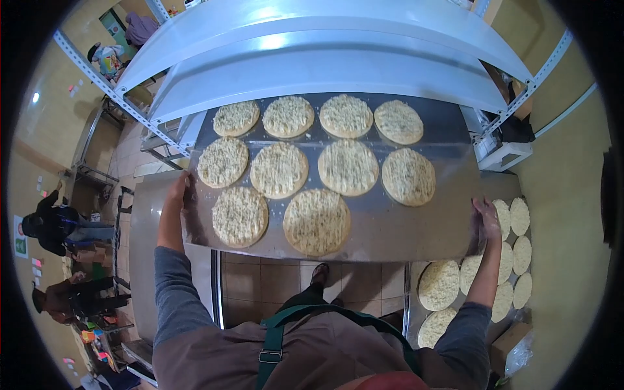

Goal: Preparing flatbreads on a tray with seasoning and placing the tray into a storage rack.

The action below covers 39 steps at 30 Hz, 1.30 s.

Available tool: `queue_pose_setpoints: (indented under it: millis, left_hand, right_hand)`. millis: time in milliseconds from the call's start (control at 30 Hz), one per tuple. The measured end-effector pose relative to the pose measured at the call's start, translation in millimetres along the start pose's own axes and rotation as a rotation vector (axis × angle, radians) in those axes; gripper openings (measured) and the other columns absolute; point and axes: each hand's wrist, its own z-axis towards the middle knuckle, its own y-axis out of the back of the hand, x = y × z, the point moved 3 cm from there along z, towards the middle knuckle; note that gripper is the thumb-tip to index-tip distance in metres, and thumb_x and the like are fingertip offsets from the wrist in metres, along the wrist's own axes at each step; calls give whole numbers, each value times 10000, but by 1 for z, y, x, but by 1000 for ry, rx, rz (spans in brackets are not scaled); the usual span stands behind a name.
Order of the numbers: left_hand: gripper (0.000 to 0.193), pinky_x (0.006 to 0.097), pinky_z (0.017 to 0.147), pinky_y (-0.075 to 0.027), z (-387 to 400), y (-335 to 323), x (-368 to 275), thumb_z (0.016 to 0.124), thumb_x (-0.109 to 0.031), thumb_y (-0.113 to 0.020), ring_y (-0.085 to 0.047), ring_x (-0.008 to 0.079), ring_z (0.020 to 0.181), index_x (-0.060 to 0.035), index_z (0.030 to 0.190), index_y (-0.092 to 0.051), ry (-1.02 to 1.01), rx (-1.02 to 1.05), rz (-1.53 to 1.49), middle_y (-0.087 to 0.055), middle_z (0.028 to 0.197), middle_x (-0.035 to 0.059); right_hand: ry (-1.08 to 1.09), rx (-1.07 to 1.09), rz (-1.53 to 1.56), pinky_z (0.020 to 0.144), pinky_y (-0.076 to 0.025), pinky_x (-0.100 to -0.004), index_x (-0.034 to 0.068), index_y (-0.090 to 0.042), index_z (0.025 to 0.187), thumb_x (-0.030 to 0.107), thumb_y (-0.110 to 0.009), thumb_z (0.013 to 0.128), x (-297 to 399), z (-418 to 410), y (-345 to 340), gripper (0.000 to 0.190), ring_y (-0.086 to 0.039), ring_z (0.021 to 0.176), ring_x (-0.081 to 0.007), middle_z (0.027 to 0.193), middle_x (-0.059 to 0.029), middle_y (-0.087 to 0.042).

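Both my hands hold a wide metal tray (390, 234) by its opposite short sides. My left hand (181, 186) grips the left edge, and my right hand (486, 219) the right edge. On the tray lie several round flat breads (279, 170) with a pale crumbly or drizzled topping, in rows, some touching. The front right part of the tray is bare metal. Its far edge reaches in under the lowest visible white shelf (321, 73) of a metal rack. Loose crumbs are scattered between the breads.
More topped round breads (438, 285) lie on a surface at the lower right, beside a cardboard box (512, 339). A grey metal table (156, 243) stands at my left. The perforated rack post (97, 80) rises at the far left. Several people are at the left, away from me.
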Motion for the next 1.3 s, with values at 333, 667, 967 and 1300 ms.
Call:
queue_pose_setpoints:
  millis: [333,667,967,1300]
  left_hand:
    - [598,347,844,-426,-6,-15,2,812,-471,-603,-555,229,951,-6,1187,-571,-106,73,-172,-603,1045,136]
    - [698,341,821,-434,-54,24,36,855,-572,-517,-554,259,982,28,1210,-551,-445,-83,110,-604,1110,145]
    - [545,332,734,-470,-138,1,128,897,-603,-485,-565,144,783,-92,1041,-608,-275,82,-559,-607,857,37]
    - [642,299,633,-472,-108,-1,133,873,-667,-458,-554,146,682,-55,983,-616,-292,39,-527,-570,767,35]
  right_hand:
    - [-24,-165,-166,853,-434,-276,-28,-543,1227,337,-741,788,-4,9,19,604,-574,934,-145,1081,-65,-623]
    - [-122,-313,-491,823,-415,-317,-15,-578,1197,563,-750,683,-19,26,34,793,-554,919,-196,1020,-88,-616]
    - [-150,-306,-1335,947,-413,-402,-29,-566,1223,722,-515,779,-37,-23,30,874,-576,1071,-339,1170,-224,-598]
    - [-199,-502,-353,791,-461,-360,-101,-573,1157,664,-675,709,-90,-32,36,892,-588,898,-255,1095,-152,-610]
